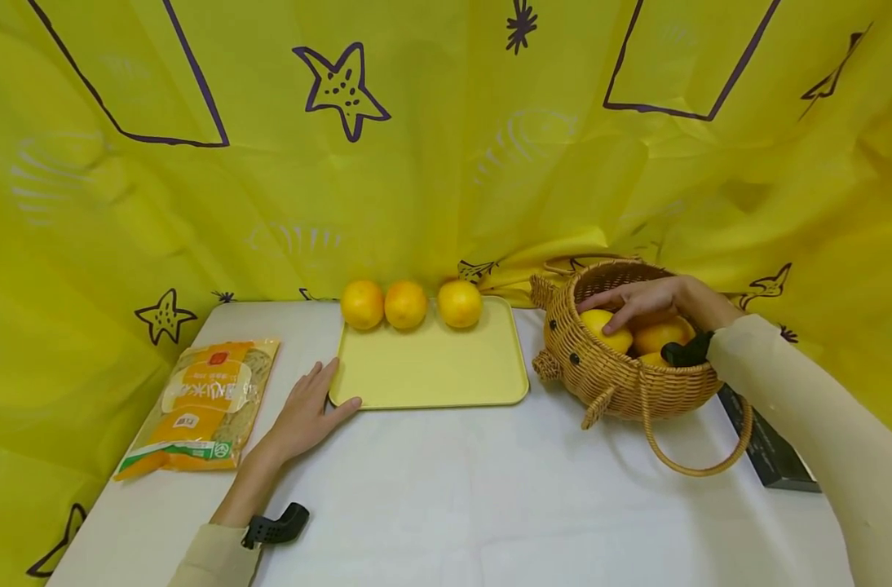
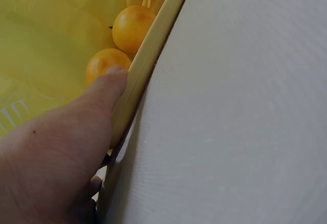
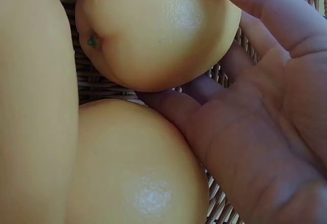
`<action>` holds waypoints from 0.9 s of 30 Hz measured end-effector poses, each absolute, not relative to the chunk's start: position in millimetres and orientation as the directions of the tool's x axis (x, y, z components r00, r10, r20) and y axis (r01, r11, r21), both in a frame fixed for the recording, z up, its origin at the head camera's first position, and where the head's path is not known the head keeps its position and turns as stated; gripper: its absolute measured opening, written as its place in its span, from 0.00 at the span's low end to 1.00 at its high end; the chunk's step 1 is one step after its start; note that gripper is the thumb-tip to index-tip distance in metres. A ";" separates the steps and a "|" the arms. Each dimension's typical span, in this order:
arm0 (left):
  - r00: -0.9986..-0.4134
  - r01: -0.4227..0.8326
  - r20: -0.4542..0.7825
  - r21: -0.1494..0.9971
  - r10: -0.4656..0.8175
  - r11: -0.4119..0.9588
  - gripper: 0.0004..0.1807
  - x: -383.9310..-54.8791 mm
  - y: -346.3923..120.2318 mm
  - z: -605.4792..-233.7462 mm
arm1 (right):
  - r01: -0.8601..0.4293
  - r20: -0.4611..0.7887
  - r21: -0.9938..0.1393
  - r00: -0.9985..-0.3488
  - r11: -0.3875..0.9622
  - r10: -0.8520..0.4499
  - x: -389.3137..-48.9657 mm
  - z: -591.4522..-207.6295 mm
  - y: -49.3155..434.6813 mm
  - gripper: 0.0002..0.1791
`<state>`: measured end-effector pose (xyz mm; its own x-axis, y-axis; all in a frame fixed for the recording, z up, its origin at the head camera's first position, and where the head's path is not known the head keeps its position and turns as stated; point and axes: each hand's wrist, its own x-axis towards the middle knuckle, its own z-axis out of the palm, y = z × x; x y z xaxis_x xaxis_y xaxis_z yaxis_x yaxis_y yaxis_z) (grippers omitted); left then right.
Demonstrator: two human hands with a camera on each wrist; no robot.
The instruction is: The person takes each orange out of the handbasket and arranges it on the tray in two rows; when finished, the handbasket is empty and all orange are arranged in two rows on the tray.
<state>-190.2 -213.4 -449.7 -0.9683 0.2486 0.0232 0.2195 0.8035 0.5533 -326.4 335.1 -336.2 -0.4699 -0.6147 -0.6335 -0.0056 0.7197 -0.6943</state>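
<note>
My left hand [image 1: 305, 416] rests at the near left corner of a shallow yellow tray [image 1: 431, 375]. Its fingers lie along the left side and its thumb is at the front rim. Three oranges [image 1: 405, 306] sit in a row along the tray's far edge. On the right, my right hand [image 1: 647, 300] reaches into a wicker basket [image 1: 607, 391] shaped like a pig. Thumb and fingers there go round an orange [image 3: 158, 30] with a small green stem mark; the fingertips are hidden behind it. Another orange [image 3: 133, 168] lies against the hand.
A bag of dried noodles [image 1: 204, 403] lies on the left of the white table [image 1: 446, 497]. Under the basket's right side, a dark flat box [image 1: 769, 448] sticks out. The basket's handle [image 1: 699, 471] hangs toward the front. Yellow patterned cloth [image 1: 417, 187] stands behind the table.
</note>
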 end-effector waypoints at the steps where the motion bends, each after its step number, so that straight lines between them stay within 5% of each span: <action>1: -0.968 0.220 0.024 0.551 0.248 0.805 0.49 -190.1 -213.2 -449.6 | -0.012 -0.632 -0.694 -0.468 0.720 -0.617 -326.4 -336.2 335.3 0.39; 8: -0.970 0.209 0.018 0.561 0.241 0.801 0.49 -189.4 -212.3 -449.6 | -0.053 -0.619 -0.680 -0.492 0.731 -0.612 -327.2 -336.0 332.4 0.40; 18: -0.971 0.205 0.014 0.560 0.238 0.803 0.50 -188.5 -214.7 -448.4 | -0.283 -0.498 -0.569 -0.629 0.772 -0.598 -323.5 -328.5 327.1 0.34; 27: -0.971 0.204 0.013 0.567 0.239 0.798 0.49 -187.4 -212.9 -450.1 | -0.276 -0.371 -0.622 -0.720 0.733 -0.586 -317.4 -315.9 337.2 0.30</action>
<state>-187.4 -212.9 -450.1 -0.9709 0.2393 0.0133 0.2044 0.7977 0.5673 -317.4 337.2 -315.9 -0.7204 -0.5861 -0.3710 -0.2761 0.7329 -0.6217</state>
